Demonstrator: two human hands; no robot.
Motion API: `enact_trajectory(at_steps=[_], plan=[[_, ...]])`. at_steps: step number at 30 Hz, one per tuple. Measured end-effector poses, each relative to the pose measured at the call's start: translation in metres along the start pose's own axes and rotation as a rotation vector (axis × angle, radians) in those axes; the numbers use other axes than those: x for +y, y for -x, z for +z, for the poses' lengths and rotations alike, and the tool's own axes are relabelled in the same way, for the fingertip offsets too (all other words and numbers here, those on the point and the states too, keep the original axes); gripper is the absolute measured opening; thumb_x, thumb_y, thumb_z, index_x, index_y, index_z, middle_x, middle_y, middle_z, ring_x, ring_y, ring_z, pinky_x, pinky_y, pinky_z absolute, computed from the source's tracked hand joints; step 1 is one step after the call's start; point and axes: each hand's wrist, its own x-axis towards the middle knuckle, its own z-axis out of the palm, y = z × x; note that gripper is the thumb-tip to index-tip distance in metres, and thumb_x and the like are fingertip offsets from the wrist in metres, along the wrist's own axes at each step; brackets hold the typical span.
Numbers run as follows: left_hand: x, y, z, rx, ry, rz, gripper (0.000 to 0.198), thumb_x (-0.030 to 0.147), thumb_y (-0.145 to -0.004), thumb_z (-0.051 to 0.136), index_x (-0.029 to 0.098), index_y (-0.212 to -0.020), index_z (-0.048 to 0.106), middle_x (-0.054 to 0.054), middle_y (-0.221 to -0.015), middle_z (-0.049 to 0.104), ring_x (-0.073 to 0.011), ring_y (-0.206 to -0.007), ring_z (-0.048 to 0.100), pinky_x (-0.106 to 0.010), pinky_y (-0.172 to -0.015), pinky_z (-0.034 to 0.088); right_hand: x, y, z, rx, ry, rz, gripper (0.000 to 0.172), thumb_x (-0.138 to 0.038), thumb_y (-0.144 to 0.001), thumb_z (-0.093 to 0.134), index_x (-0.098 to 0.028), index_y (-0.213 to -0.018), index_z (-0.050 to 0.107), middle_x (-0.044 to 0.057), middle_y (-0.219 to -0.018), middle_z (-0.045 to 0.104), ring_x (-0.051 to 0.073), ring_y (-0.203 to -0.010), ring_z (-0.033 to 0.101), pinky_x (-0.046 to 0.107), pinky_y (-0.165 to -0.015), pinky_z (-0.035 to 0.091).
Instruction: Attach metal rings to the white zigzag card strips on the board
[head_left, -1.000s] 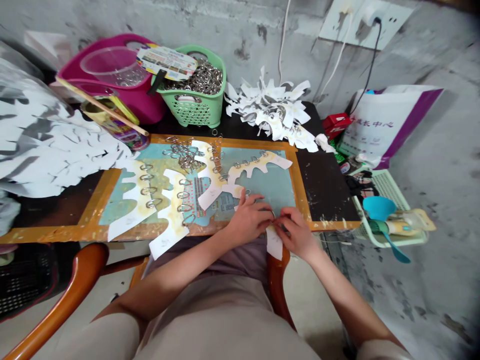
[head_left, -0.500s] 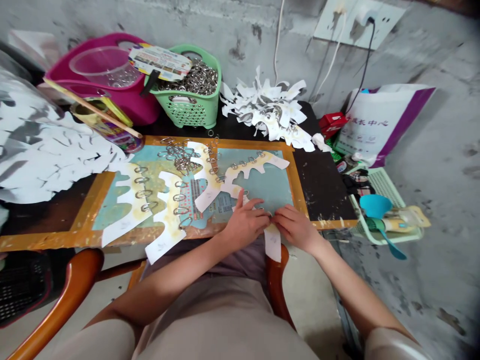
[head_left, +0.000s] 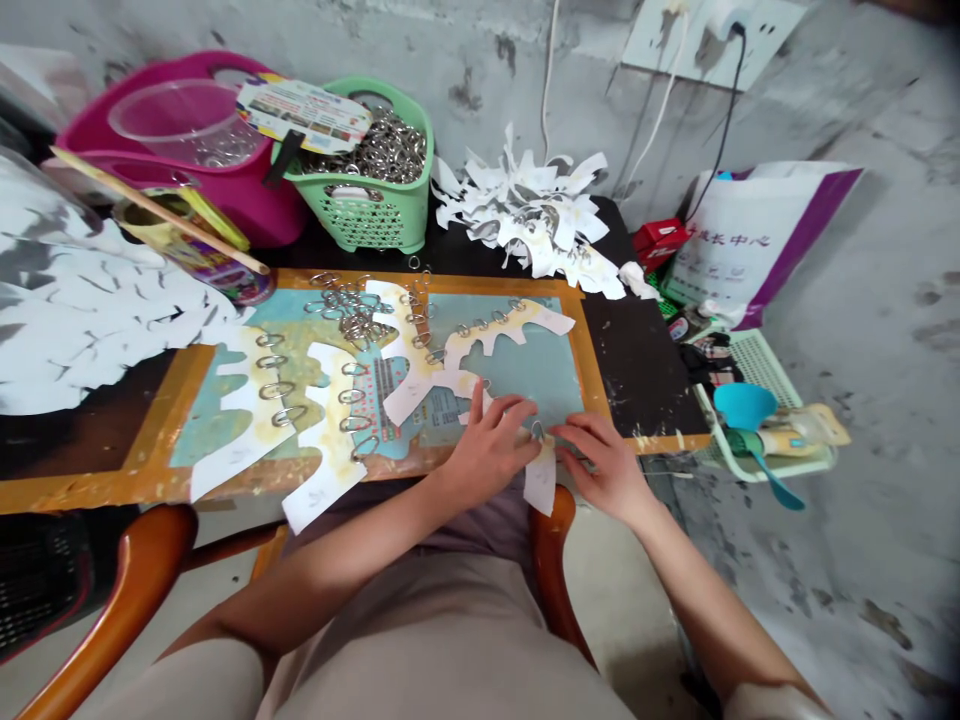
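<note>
At the table's front edge lies a white paper cutout [head_left: 541, 480] with a metal ring [head_left: 537, 430] standing on it. My left hand [head_left: 491, 448] rests over this cutout, fingers curled down on it and hiding most of its middle. Just right of the ring, my right hand [head_left: 602, 465] has its thumb and forefinger parted near the paper's edge. Further left are similar cutouts with yellowish glue-like smears and rows of rings: one [head_left: 330, 420] beside another [head_left: 244, 452], plus two more behind my left hand. Loose rings [head_left: 349, 305] lie heaped at the mat's back.
A green basket [head_left: 382, 215] full of rings and a magenta basket [head_left: 277, 205] stand at the back. White cutouts pile up at left [head_left: 97, 310] and back right [head_left: 536, 220]. A can [head_left: 225, 265] carries a stick [head_left: 161, 210]. A pale green tray [head_left: 806, 465] sits right.
My right hand's fingers have drawn slightly apart and back from the ring, which now shows. My left hand stays on the paper cutout. The view has shifted a little.
</note>
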Motion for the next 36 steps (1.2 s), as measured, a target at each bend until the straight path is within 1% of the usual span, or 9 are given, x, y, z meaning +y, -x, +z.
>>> enact_trajectory(at_steps=[6,12,15,18,23,26,29,32,36], plan=[[0.003,0.002,-0.001,0.051,-0.156,0.125,0.012,0.016,-0.09,0.056,0.02,-0.083,0.064,-0.007,-0.118,0.057,-0.0251,-0.116,0.049,-0.07,-0.113,0.012,0.017,-0.025,0.001,-0.25,0.046,-0.189,0.021,-0.013,-0.094,0.049,-0.019,-0.108,0.064,0.009,-0.096,0.06,0.022,-0.089,0.054,0.036,-0.076,0.05],[-0.001,0.001,0.001,0.025,-0.077,0.114,0.019,0.015,-0.093,0.051,0.021,-0.082,0.066,-0.004,-0.119,0.064,-0.0249,-0.125,0.048,-0.068,-0.115,-0.001,0.023,-0.035,-0.004,-0.353,0.064,-0.299,0.017,-0.016,-0.096,0.048,-0.017,-0.093,0.065,0.007,-0.09,0.062,0.02,-0.084,0.054,0.032,-0.071,0.048],[-0.004,0.0,0.003,-0.014,0.025,0.066,0.02,0.016,-0.094,0.05,0.021,-0.083,0.066,-0.001,-0.111,0.07,-0.0239,-0.129,0.048,-0.066,-0.114,-0.009,0.019,-0.032,-0.002,-0.309,0.156,-0.301,0.018,-0.02,-0.096,0.048,-0.015,-0.089,0.063,0.007,-0.085,0.059,0.019,-0.081,0.053,0.032,-0.069,0.047],[-0.006,-0.001,0.004,-0.032,0.095,0.005,0.016,0.017,-0.092,0.053,0.021,-0.084,0.066,0.0,-0.099,0.073,-0.0249,-0.127,0.05,-0.066,-0.113,-0.012,0.007,-0.023,0.007,-0.185,0.288,-0.253,0.02,-0.018,-0.096,0.047,-0.014,-0.083,0.062,0.007,-0.079,0.057,0.019,-0.074,0.051,0.032,-0.065,0.045],[-0.004,-0.003,0.002,-0.061,0.1,-0.073,0.015,0.018,-0.091,0.053,0.022,-0.088,0.067,-0.001,-0.089,0.073,-0.0266,-0.124,0.052,-0.068,-0.113,-0.008,-0.014,-0.001,0.03,0.086,0.352,-0.146,0.014,-0.011,-0.092,0.051,-0.015,-0.081,0.06,0.008,-0.075,0.057,0.02,-0.071,0.05,0.032,-0.064,0.045],[-0.003,-0.004,0.002,-0.061,0.076,-0.061,0.017,0.02,-0.093,0.052,0.022,-0.097,0.067,-0.002,-0.087,0.072,-0.0267,-0.121,0.053,-0.069,-0.113,-0.005,-0.018,0.009,0.039,0.176,0.291,-0.068,0.01,-0.01,-0.091,0.053,-0.016,-0.086,0.061,0.008,-0.077,0.058,0.02,-0.073,0.052,0.033,-0.065,0.046],[-0.005,-0.003,0.003,-0.055,0.074,-0.013,0.016,0.02,-0.091,0.055,0.025,-0.096,0.069,-0.001,-0.091,0.071,-0.028,-0.12,0.052,-0.071,-0.112,-0.003,-0.016,0.013,0.035,0.151,0.148,-0.013,0.011,-0.011,-0.091,0.051,-0.017,-0.092,0.061,0.008,-0.082,0.059,0.021,-0.077,0.054,0.034,-0.068,0.048],[-0.006,-0.002,0.005,-0.018,0.07,0.028,0.017,0.017,-0.09,0.057,0.027,-0.09,0.071,0.0,-0.095,0.07,-0.0286,-0.12,0.05,-0.072,-0.112,0.0,-0.011,0.01,0.019,0.087,-0.023,0.04,0.018,-0.013,-0.09,0.052,-0.019,-0.104,0.061,0.009,-0.094,0.059,0.022,-0.086,0.058,0.036,-0.074,0.051],[-0.006,-0.001,0.006,-0.006,0.026,0.048,0.016,0.019,-0.089,0.059,0.028,-0.089,0.072,-0.004,-0.108,0.064,-0.0288,-0.121,0.047,-0.073,-0.11,0.005,0.002,-0.003,0.0,-0.049,-0.023,-0.02,0.03,-0.011,-0.092,0.047,-0.022,-0.116,0.061,0.01,-0.108,0.056,0.023,-0.1,0.057,0.04,-0.085,0.05]])
